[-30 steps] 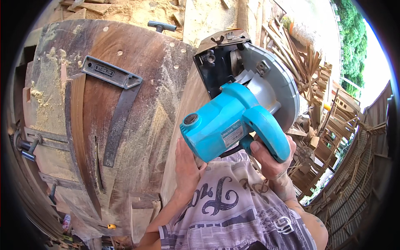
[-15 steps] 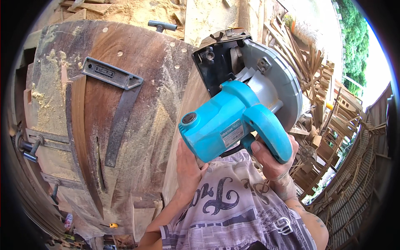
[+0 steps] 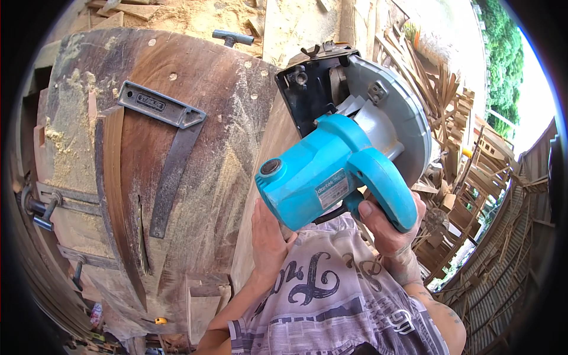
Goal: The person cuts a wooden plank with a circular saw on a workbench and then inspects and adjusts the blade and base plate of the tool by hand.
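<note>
Hardly anything has moved since the earlier frame: the circular saw [image 3: 313, 171] sits right of the worktop [image 3: 219, 100], right hand [image 3: 389, 232] fingers wrapping its handle [image 3: 386, 188], the sensible hold on something probably heavy and rigid. Left hand [image 3: 269, 236], partly hidden: grip unclear.

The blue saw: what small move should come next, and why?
Perhaps slide the left hand slightly back along the plank, away from the blue saw: the motor housing partly covers that hand in this view, and only the right hand grips the handle.
</note>
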`<action>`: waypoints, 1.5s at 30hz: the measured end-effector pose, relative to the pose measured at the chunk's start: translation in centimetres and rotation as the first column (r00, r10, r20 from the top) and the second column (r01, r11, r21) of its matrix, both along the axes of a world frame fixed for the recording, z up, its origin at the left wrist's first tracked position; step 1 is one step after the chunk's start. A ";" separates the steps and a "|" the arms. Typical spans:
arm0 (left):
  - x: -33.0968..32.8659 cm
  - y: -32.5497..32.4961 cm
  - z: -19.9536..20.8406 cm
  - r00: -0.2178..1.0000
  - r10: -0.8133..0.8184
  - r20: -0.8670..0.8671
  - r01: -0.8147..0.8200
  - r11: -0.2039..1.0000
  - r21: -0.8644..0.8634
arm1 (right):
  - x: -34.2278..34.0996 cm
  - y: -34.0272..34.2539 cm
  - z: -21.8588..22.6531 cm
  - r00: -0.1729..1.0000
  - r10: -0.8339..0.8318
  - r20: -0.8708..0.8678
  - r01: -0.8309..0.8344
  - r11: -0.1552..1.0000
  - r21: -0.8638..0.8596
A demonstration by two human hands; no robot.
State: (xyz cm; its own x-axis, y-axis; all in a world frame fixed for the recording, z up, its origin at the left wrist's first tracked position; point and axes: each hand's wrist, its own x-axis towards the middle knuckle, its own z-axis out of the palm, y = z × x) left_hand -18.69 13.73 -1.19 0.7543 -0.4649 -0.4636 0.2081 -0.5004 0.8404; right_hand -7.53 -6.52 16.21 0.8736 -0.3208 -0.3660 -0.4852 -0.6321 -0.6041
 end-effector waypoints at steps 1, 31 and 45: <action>-0.1 0.0 0.0 1.000 -0.001 0.000 0.001 1.000 0.000 | 0.1 0.0 0.0 1.000 0.009 0.007 -0.009 1.000 0.000; 0.9 -0.2 0.6 1.000 0.010 0.025 -0.010 1.000 -0.012 | 1.7 0.8 0.1 0.992 -0.118 -0.037 0.119 0.992 0.050; 1.4 -0.2 0.8 1.000 0.020 0.005 -0.020 0.999 -0.039 | 2.7 0.8 0.0 0.998 0.058 0.008 -0.057 0.997 -0.049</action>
